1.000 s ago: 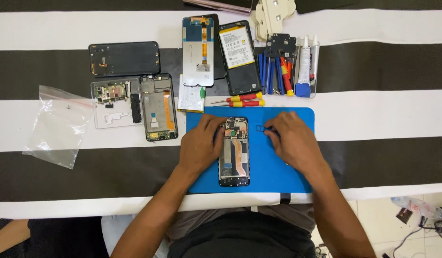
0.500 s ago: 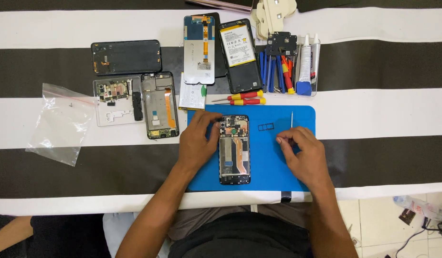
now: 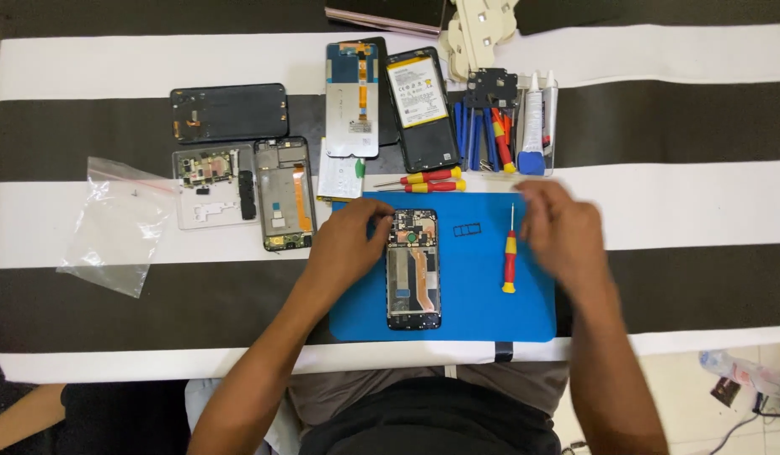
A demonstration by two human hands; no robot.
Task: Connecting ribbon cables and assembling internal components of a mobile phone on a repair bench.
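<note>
The left hand point(image 3: 349, 244) rests on the blue rectangular work mat point(image 3: 474, 316), its fingers point(image 3: 378, 226) pressing the upper left edge of the opened black phone frame with exposed circuit board point(image 3: 413, 270), which lies upright at the mat's centre. The right hand point(image 3: 565, 232), blurred, hovers at three o'clock from the phone, fingers loosely spread and grasping nothing that I can see. Just at nine o'clock from that hand lies one red-and-yellow-handled screwdriver point(image 3: 510, 257), tip pointing to twelve. To do this well, the left hand should likely keep the frame pinned flat while the right works. Two more red-and-yellow screwdrivers point(image 3: 424, 181) lie at the mat's twelve o'clock edge. One small black tray-shaped part point(image 3: 467, 228) sits between phone and screwdriver. On the striped table point(image 3: 702, 126), one clear plastic bag point(image 3: 120, 227) lies at nine o'clock.
</note>
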